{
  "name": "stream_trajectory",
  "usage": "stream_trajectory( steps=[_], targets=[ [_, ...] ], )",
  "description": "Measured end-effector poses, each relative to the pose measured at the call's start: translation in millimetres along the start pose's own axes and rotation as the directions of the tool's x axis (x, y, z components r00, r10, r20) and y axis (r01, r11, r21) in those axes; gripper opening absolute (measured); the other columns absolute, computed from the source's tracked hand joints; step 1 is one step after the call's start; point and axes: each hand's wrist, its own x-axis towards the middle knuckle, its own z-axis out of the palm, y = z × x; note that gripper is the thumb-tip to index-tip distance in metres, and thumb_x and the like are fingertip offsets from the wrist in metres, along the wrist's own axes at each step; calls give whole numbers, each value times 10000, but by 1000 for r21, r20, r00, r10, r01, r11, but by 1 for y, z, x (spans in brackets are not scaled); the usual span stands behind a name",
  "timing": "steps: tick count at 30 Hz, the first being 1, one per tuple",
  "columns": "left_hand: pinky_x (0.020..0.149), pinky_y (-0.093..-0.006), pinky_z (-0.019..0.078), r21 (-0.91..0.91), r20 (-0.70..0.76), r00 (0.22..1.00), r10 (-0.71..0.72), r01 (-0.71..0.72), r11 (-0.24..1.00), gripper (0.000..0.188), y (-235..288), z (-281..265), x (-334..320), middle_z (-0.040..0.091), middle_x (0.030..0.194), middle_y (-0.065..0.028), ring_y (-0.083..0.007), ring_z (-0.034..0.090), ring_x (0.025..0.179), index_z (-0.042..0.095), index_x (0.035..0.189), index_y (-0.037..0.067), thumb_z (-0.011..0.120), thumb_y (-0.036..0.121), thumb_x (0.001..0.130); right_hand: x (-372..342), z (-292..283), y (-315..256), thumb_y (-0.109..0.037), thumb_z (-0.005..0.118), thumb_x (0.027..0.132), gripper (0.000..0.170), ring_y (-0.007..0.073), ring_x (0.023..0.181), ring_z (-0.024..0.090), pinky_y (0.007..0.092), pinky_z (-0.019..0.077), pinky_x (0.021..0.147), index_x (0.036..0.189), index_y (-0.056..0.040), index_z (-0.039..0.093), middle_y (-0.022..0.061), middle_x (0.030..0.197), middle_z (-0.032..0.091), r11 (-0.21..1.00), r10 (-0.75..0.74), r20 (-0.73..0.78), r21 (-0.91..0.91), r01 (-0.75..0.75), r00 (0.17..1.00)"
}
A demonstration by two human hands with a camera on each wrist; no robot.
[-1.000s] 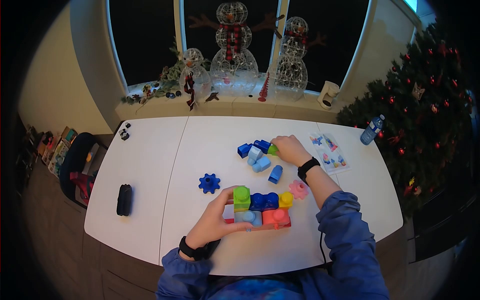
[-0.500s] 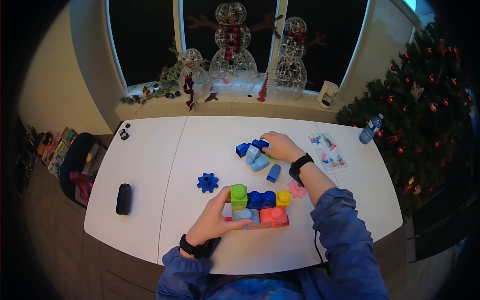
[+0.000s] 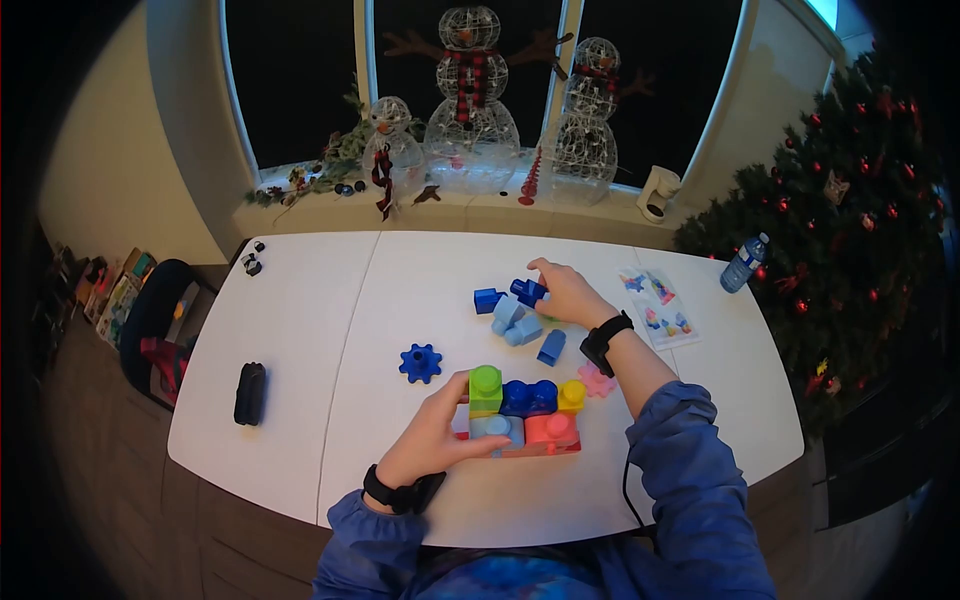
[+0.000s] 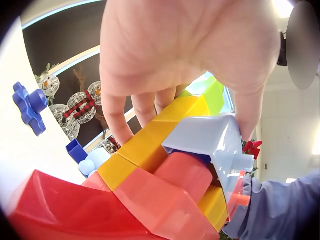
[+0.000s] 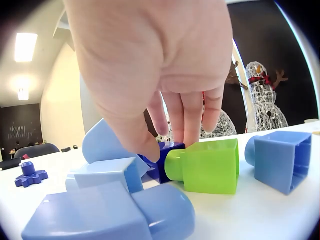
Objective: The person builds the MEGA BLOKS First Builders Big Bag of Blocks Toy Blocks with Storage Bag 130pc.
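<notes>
My left hand (image 3: 426, 440) grips the left side of a block build, with a lime block (image 3: 485, 390), a dark blue double block (image 3: 529, 398), a yellow block (image 3: 571, 396), a light blue block (image 3: 497, 429) and a coral block (image 3: 552, 431). The left wrist view shows fingers on its orange-yellow side (image 4: 145, 142) and the thumb by the light blue block. At the loose blocks, my right hand (image 3: 572, 297) pinches a dark blue block (image 3: 528, 291). In the right wrist view a lime block (image 5: 211, 166) lies beside that block.
A blue gear piece (image 3: 420, 363) lies left of the loose blocks, a pink one (image 3: 597, 379) right of the build. A picture sheet (image 3: 660, 305), a bottle (image 3: 744, 263) and a black case (image 3: 250, 394) are on the table (image 3: 270, 330).
My right hand has let go of the lime block and moved slightly left onto a dark blue block, which has shifted a little. My left hand keeps its grip on the build.
</notes>
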Motion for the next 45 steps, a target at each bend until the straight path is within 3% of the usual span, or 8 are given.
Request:
stream_trajectory(
  steps=[2, 7, 10, 20, 29, 32, 36, 45],
  targets=[
    [1060, -355, 459, 21, 3, 1000, 19, -19, 1000, 769, -2, 0, 0, 625, 1253, -111, -209, 592, 1203, 507, 1396, 10, 929, 159, 770, -7, -15, -7, -58, 777, 755, 636, 381, 1062, 680, 420, 568, 927, 1349, -67, 548, 214, 1072, 707, 993, 19, -37, 117, -15, 999],
    [1057, -359, 463, 26, 2, 1000, 16, -16, 1000, 765, -1, 1, 1, 623, 1261, -116, -222, 595, 1203, 506, 1397, 12, 925, 160, 776, -53, -46, -45, 0, 760, 785, 716, 186, 1025, 679, 373, 581, 947, 1447, -89, 504, 83, 1118, 641, 842, -23, -38, 538, 40, 999],
    [1053, -360, 465, 15, -1, 1000, 28, -28, 1000, 765, -2, 1, 1, 623, 1266, -114, -221, 592, 1206, 503, 1404, 13, 922, 160, 781, -91, -56, -77, 34, 738, 807, 721, 202, 1081, 679, 367, 577, 972, 1475, -115, 510, 90, 1180, 651, 650, -97, -31, 755, 86, 995],
    [1046, -369, 477, -61, 7, 1000, -14, 14, 998, 804, -1, 1, 0, 622, 1296, -106, -215, 583, 1239, 488, 1440, 14, 923, 155, 779, -140, -48, -123, -27, 816, 817, 551, 305, 1029, 699, 365, 566, 922, 1344, -67, 661, 138, 1156, 711, 831, -385, -138, 378, 408, 913],
    [1073, -373, 456, -51, 14, 1000, -3, 4, 999, 822, -4, 1, 1, 618, 1314, -109, -226, 577, 1259, 481, 1456, 21, 924, 165, 778, -138, -48, -120, -65, 800, 857, 480, 317, 1052, 702, 365, 554, 935, 1320, -54, 675, 144, 1155, 722, 820, -367, -82, 442, 364, 926],
    [1076, -375, 451, -40, -7, 1000, 13, -13, 999, 808, -5, 2, 1, 617, 1314, -113, -230, 578, 1251, 490, 1441, 20, 924, 178, 778, -107, -53, -97, -166, 762, 919, 470, 321, 1002, 685, 377, 552, 891, 1365, -74, 648, 132, 1107, 698, 724, -539, -132, 432, 538, 832],
    [1070, -370, 449, -18, 9, 1000, -8, 8, 1000, 777, -2, 1, 2, 618, 1302, -114, -233, 584, 1227, 506, 1419, 21, 919, 183, 781, -51, -38, -87, -255, 707, 953, 348, 329, 1034, 686, 411, 555, 905, 1262, -96, 690, 141, 1134, 697, 931, -325, -103, 140, 338, 940],
    [1045, -368, 465, 0, 9, 1000, -22, 22, 1000, 766, 1, -1, 1, 616, 1285, -122, -239, 590, 1196, 510, 1410, 24, 918, 179, 781, 48, 41, -52, -177, 721, 852, 321, 361, 1016, 691, 470, 562, 840, 1160, -101, 671, 143, 1090, 694, 885, -212, 262, -358, 299, 941]
  ],
)
